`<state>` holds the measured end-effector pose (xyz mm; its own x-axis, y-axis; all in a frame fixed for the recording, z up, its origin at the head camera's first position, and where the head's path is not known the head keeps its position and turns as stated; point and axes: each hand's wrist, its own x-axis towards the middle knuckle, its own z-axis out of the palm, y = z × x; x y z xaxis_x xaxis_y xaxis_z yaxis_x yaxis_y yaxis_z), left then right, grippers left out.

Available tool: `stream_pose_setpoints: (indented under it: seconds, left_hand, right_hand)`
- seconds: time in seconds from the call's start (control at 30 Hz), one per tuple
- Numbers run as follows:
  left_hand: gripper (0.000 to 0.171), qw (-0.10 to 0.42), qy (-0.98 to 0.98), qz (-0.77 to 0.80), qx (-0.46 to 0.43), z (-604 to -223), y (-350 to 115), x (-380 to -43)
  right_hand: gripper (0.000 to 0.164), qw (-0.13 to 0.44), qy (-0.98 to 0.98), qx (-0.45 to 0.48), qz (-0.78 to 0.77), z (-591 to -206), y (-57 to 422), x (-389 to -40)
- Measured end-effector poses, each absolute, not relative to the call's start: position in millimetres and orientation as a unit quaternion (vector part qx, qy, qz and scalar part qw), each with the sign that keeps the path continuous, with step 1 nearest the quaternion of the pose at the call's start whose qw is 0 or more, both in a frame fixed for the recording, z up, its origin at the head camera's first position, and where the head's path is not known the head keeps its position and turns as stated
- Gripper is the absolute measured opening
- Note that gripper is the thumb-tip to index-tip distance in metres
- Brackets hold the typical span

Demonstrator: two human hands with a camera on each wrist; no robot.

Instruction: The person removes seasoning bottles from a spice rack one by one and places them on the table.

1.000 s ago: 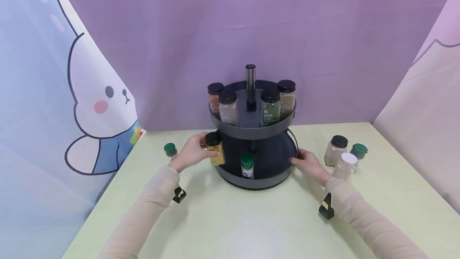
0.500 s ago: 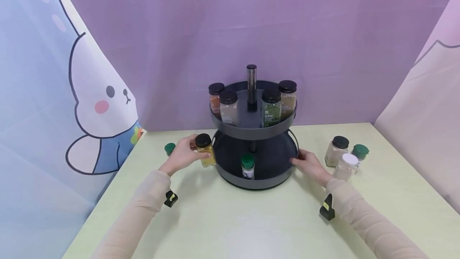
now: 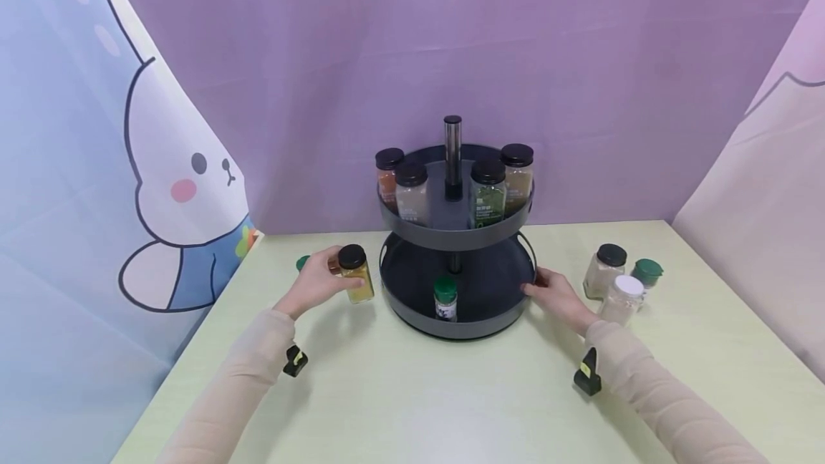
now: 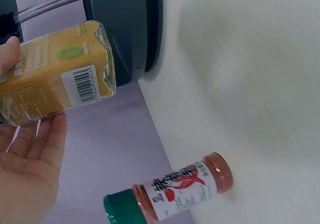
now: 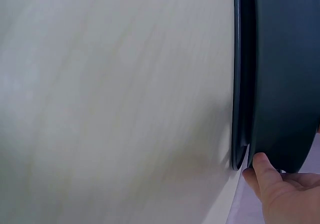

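My left hand (image 3: 314, 283) holds a square spice jar (image 3: 359, 285) with a black lid and yellow powder, thumb on one side and fingers on the other. It hangs above the table, just left of a dark grey two-tier spice rack (image 3: 454, 330). Seen from the left wrist, the jar's barcode and base (image 4: 82, 86) face the camera. At the rack's right side, my right hand (image 3: 559, 298) grips the lower tray's edge, its thumb (image 5: 261, 161) against the outer wall. A small green-capped shaker (image 3: 445, 299) stands at the front of that lower tray.
Several black-lidded jars, one with green herbs (image 3: 488, 195), fill the upper tray. Partly behind my left hand is a green-capped shaker of red spice (image 4: 180, 189). Right of the rack stand a black-lidded jar (image 3: 604, 271), a white-capped jar (image 3: 621, 299) and a green-capped shaker (image 3: 647, 273).
My left hand has carried the yellow spice jar leftward, from the lower tray's left edge out over the table. The right hand has stayed at the tray's edge.
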<state>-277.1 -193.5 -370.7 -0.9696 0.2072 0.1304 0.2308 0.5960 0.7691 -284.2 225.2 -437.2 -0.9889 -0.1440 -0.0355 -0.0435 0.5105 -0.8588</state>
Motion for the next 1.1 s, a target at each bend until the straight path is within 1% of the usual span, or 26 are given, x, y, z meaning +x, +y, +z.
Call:
stream_pose_setpoints:
  seconds: [0.23,0.6,1.1]
  left_hand:
    - [0.048,0.019,-0.895,-0.431,-0.115,-377.4,-201.4,-278.0]
    - [0.051,0.034,-0.897,-0.431,-0.090,-390.9,-208.5,-283.9]
    - [0.052,0.044,-0.904,-0.420,-0.065,-407.6,-214.2,-292.0]
  right_hand:
    - [0.055,0.040,0.866,-0.064,-0.495,-439.5,226.6,-284.9]
    - [0.055,0.036,0.869,-0.063,-0.490,-440.5,226.2,-285.4]
    - [0.057,0.043,0.866,-0.060,-0.494,-440.0,226.1,-284.8]
